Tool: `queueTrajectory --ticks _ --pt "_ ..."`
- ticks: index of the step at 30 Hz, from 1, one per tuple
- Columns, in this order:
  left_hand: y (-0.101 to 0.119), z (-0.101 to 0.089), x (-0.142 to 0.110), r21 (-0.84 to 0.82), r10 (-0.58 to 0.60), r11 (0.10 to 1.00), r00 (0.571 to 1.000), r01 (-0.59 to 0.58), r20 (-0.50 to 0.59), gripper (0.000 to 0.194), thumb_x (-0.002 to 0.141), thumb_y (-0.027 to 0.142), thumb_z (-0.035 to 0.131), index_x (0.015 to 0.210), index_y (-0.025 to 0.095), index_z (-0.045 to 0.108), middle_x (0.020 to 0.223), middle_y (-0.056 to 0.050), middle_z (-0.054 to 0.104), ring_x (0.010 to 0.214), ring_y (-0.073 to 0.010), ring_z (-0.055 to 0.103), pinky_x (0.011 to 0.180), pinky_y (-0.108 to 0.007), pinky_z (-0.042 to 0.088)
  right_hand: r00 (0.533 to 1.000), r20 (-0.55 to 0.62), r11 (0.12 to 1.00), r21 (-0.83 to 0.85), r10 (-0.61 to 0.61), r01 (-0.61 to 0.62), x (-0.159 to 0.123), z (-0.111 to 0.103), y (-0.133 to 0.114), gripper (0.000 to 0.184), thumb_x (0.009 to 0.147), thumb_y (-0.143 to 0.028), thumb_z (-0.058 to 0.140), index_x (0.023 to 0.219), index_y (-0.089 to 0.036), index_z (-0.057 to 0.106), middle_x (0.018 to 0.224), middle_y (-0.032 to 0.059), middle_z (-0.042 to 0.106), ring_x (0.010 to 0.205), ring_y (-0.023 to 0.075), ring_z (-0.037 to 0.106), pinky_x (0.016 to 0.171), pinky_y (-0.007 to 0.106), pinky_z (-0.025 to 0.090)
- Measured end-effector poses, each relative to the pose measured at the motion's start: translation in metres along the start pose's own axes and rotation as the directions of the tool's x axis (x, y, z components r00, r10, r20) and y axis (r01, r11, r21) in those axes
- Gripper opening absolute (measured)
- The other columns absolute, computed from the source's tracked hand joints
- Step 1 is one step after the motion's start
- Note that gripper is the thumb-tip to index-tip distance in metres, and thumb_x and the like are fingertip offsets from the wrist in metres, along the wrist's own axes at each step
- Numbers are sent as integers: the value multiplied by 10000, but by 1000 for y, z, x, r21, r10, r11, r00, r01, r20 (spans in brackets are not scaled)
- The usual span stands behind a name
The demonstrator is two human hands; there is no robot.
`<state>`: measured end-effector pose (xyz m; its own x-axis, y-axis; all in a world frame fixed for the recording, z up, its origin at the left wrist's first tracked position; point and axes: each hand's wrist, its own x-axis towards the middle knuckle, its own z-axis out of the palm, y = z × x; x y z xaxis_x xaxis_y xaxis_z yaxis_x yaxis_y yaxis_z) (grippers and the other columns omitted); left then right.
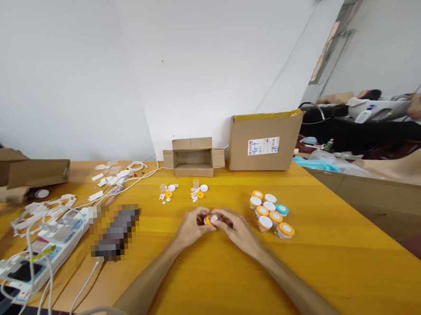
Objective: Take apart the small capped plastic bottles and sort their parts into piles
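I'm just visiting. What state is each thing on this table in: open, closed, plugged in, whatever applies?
Jar in both hands: held; whether sealed, can't tell
Nine jars: lids on
Loose lids: off, lying among small parts
Small box: open
Large box: closed, taped
Power strip: plugs in
Dark device: cable attached, screen unclear
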<state>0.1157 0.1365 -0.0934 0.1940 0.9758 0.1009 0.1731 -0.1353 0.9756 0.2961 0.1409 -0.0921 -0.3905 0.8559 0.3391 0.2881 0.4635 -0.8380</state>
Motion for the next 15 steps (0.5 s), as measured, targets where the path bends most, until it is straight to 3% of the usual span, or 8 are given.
queueTrajectory --ticks 4,9,15 --pt "1 -2 -2 6 5 1000 1000 -5 5 368 597 231 826 930 180 676 885 -24 732 792 -174 658 751 -275 509 999 34 999 23 -29 28 0 -3 -1 230 874 -354 544 1011 -233 683 969 44 715 883 216 653 840 336 512" --pt "3 -1 -4 61 55 997 998 -55 11 313 661 282 801 933 185 680 878 -24 735 765 -162 650 736 -264 509 1000 19 1000 -16 25 -25 -1 2 -1 253 868 -383 564 1045 -231 663 967 39 724 831 205 654 752 309 514" --pt "0 1 -3 106 56 993 998 -57 10 334 643 268 797 943 185 675 822 4 707 709 -142 611 693 -248 493 998 -8 995 -68 67 -68 -3 7 2 194 886 -384 553 903 -219 654 848 20 714 777 194 645 761 307 499"
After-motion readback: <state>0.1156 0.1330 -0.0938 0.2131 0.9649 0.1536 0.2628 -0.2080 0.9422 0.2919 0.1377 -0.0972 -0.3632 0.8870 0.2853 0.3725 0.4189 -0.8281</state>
